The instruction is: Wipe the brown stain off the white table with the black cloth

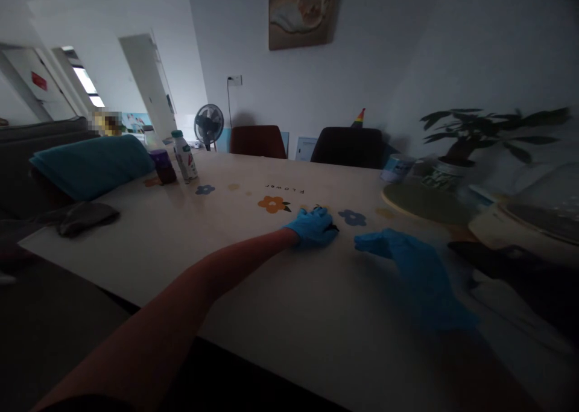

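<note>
My left hand (312,227), in a blue glove, is pressed down on the tabletop near the printed flowers. Its fingers curl over a small dark object (333,227), of which only an edge shows beside the thumb; its kind is hidden. My right hand (407,258), also in a blue glove, is held to the right above the white table (253,267). Its fingers stretch toward the left hand, somewhat blurred, and nothing shows in them.
A white bottle (183,157) and a dark jar with a purple lid (163,166) stand at the back left. A grey cloth (88,218) lies at the left edge. On the right are a round green mat (420,202), a potted plant (452,158) and a can (398,167).
</note>
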`<state>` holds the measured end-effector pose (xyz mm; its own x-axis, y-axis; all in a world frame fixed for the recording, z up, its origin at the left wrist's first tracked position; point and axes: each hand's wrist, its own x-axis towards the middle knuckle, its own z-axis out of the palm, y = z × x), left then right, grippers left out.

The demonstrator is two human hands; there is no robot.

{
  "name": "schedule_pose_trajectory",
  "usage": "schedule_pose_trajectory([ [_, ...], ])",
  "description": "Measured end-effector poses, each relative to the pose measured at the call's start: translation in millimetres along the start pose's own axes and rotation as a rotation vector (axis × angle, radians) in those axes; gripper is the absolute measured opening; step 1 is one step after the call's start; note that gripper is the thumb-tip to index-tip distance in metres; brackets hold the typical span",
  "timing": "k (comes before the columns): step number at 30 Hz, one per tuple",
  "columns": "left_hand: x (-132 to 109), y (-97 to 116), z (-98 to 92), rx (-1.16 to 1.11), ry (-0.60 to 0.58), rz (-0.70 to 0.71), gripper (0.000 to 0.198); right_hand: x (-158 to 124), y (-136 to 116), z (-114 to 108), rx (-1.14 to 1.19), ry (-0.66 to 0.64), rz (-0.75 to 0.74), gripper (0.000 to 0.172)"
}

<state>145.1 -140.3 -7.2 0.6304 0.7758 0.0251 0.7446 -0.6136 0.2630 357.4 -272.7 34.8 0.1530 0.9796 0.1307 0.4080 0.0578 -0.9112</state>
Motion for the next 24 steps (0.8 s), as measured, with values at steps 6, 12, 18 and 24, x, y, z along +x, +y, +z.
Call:
schedule_pose_trajectory([
  [6, 15.8, -23.4, -7.4, 0.001, 0.048, -0.179, 0.045, 3.1, 8.2, 3.6, 0.085, 0.045, 0.055, 0.041],
  [12, 25.0, -32.6, -3.3, 0.019, 0.085, -0.233, 0.048, 5.1, 12.8, 1.9, 0.05, 0.012, 0.011, 0.045],
  [18, 11.6, -29.1, -3.8, 0.016, 0.07, -0.216, 0.052, 1.4, 6.5, -0.5, 0.021, -0.007, 0.005, 0.046],
  [24, -16.5, -22.3, 1.1, -0.006, 0.066, -0.105, 0.042, 5.2, 9.5, 1.1, 0.011, -0.016, -0.02, 0.046],
])
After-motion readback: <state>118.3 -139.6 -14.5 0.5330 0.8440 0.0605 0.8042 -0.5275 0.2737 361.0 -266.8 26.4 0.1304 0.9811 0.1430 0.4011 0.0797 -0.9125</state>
